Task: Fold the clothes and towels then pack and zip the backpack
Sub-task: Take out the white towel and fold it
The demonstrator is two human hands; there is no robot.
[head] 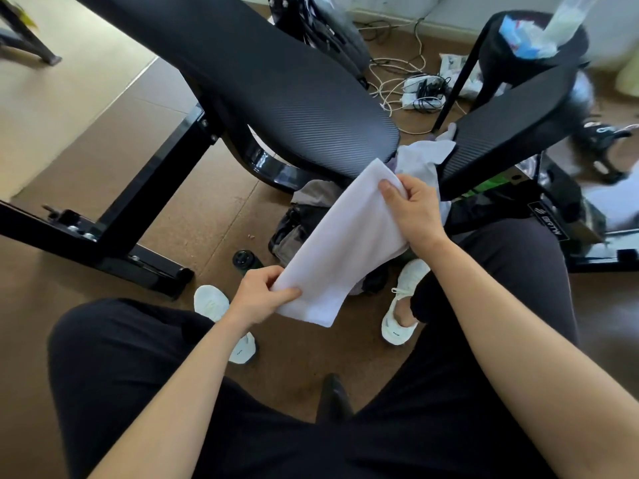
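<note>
Crowding the far half of the scene, a large black ribbed pad [276, 81] on a black metal frame [166, 174] slants from far left toward centre, and a smaller black pad [501, 133] stands at right; crumpled white clothes [423, 157] lie in the gap between the two. Below that gap, on the brown floor [207, 209], sits the grey-and-black backpack [301, 216], largely screened by the towel held in front of it; whether its zip is open cannot be told. A black capped bottle [244, 259] rests on the floor just left of the backpack, and a power strip [420, 88] with tangled cables lies farther back. A white left shoe [211, 302] and right shoe [401, 316] flank the near floor. The white towel [345, 243] hangs in the air, stretched diagonally from near left to far right. The left hand [262, 295] pinches its near-left corner, thumb on top and fingers curled beneath. The right hand [411, 209] grips its far-right edge, thumb pressed on the upper face and fingers wrapped behind, back of the hand toward the camera. Both bare forearms reach forward from the near edge.
</note>
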